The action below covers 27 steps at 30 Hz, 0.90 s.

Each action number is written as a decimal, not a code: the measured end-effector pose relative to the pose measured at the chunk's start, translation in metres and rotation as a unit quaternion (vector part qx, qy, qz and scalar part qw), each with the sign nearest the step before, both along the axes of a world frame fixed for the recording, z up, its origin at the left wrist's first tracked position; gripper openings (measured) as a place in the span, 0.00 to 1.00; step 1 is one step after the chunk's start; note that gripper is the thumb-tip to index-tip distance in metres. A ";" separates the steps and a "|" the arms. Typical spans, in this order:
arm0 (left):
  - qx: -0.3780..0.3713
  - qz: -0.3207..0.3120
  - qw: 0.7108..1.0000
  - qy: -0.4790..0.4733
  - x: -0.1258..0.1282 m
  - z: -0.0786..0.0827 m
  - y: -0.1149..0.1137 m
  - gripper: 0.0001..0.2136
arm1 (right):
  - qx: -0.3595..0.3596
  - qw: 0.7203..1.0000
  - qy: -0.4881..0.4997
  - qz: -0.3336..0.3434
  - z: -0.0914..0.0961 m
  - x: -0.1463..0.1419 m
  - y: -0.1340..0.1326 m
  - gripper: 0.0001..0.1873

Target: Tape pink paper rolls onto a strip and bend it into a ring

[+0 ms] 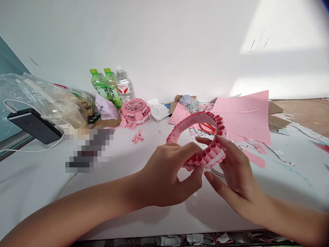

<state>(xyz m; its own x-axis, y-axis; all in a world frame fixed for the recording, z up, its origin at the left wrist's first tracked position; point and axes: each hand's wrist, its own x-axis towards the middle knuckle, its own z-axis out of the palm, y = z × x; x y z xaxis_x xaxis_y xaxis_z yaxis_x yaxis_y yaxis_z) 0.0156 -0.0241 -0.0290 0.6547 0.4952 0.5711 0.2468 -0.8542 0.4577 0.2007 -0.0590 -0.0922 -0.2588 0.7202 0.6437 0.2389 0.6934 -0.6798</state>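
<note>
The person's left hand (167, 175) gripped the lower part of a pink paper ring (205, 152) between curled fingers and thumb. The right hand (238, 175) held the same stretch from the other side, its fingers curled over the ring and its thumb spread lower down. The ring, held just above the bench (38, 178), was lined with short rolled paper tubes, and a white paper strip (216, 158) crossed them between the hands.

Behind the ring lay sheets of pink paper (243, 116) and a red scissor handle (207, 128). Farther left sat a fringed pink paper piece (135, 110), with loose pink tubes (137, 137) in front of it. Against the wall (164, 44) stood two green-capped bottles (99, 84) and a clear water bottle (123, 84). At far left were a plastic cup (60, 115) and a black power bank (33, 125) on a white cable (33, 145). A pixelated patch (88, 151) hid part of the bench.
</note>
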 end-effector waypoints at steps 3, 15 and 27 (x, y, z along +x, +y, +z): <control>-0.010 -0.011 1.000 -0.006 -0.001 0.001 0.000 0.05 | 0.005 1.000 -0.002 0.003 -0.002 0.000 -0.001 0.39; 0.005 -0.012 1.000 -0.009 0.000 -0.002 0.000 0.04 | 0.015 1.000 0.015 -0.006 0.002 -0.001 0.004 0.41; -0.015 -0.009 1.000 0.006 -0.002 0.000 0.000 0.06 | 0.014 1.000 -0.017 0.005 0.003 0.001 -0.001 0.41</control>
